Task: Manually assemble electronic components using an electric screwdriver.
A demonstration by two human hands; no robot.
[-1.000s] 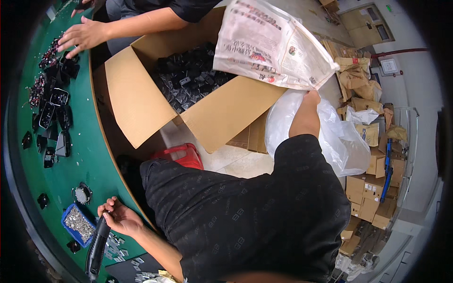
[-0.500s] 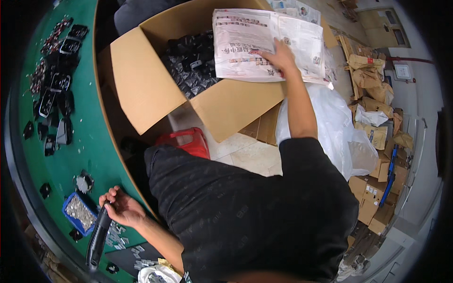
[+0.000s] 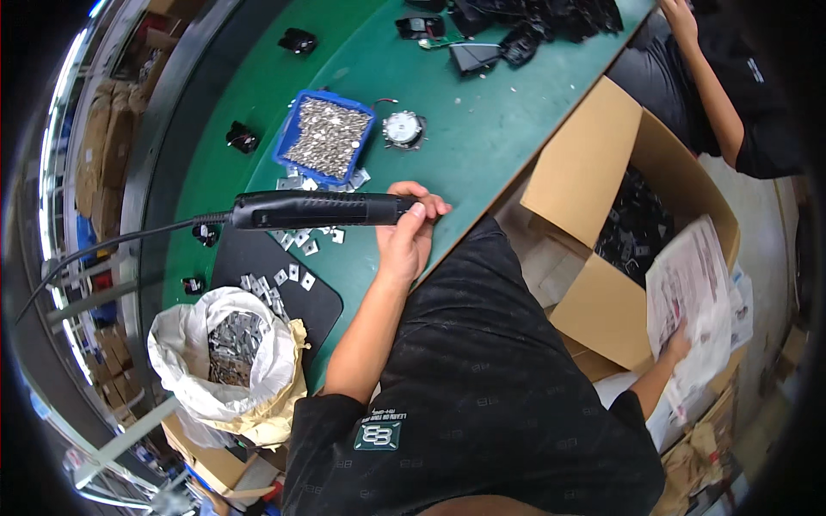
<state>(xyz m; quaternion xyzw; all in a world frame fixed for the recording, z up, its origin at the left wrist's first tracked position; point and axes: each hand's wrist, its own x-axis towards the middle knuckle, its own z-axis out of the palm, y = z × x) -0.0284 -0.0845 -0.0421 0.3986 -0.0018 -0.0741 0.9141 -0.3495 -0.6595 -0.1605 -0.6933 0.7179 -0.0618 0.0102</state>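
Observation:
A black corded electric screwdriver point(image 3: 314, 209) lies across the fingers of my left hand point(image 3: 406, 236), which is closed round its narrow front end. Its cable runs off to the left. The hand is over the green workbench point(image 3: 456, 185), close to its edge. Far to the right, my right hand point(image 3: 677, 346) lies on an unfolded newspaper point(image 3: 691, 279), fingers stretched out on the sheet as far as they show. The paper covers part of an open cardboard box point(image 3: 602, 318) holding many dark pieces point(image 3: 632, 228).
A blue tray point(image 3: 284, 142) of small metal parts stands beside a round silver part point(image 3: 403, 129). Square metal plates point(image 3: 292, 273) lie near a black mat point(image 3: 314, 305) and a white sack point(image 3: 176, 353) of metal pieces. Black housings point(image 3: 476, 58) and a co-worker's arm point(image 3: 714, 95) are beyond.
My view has swung left toward the bench, so box and newspaper appear farther right. The screwdriver has turned from hanging downward to roughly level. My right hand stays at the newspaper.

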